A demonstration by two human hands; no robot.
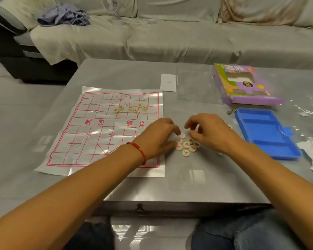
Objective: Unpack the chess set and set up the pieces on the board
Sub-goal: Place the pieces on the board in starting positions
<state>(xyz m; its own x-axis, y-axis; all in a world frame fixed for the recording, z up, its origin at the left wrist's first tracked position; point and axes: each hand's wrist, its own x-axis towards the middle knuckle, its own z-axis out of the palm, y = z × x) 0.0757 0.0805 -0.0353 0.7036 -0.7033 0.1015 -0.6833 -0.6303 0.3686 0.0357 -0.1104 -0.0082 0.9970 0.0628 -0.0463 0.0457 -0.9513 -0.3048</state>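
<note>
1. Basically, the pieces point(186, 145) are small flat round discs, pale with red characters. I'd judge them light, rigid and smooth, so likely to skid on the glossy table point(197, 184). Best taken by the rim, thumb and one finger, one at a time.
2. The loose heap sits on the table just off the board's right edge, toward the near side. A second small cluster point(130, 108) lies on the board's far half, not on the line crossings.
3. The board point(90, 134) is a thin shiny sheet with a red grid. It looks flimsy and creased, so it will probably shift if pieces are dragged; place them from above.
4. Left hand point(158, 137): fingers curled down onto the heap's left side, touching pieces; can't tell whether it pinches one.
5. Right hand point(209, 131): fingers curled over the heap's far right side; grip also unclear.
6. Blue tray point(267, 134) and purple box point(242, 83) lie toward the table's right edge and far right corner.
7. Writing: red characters across the board's middle band and on each piece, upside down from here; box print too blurred to read.
</note>
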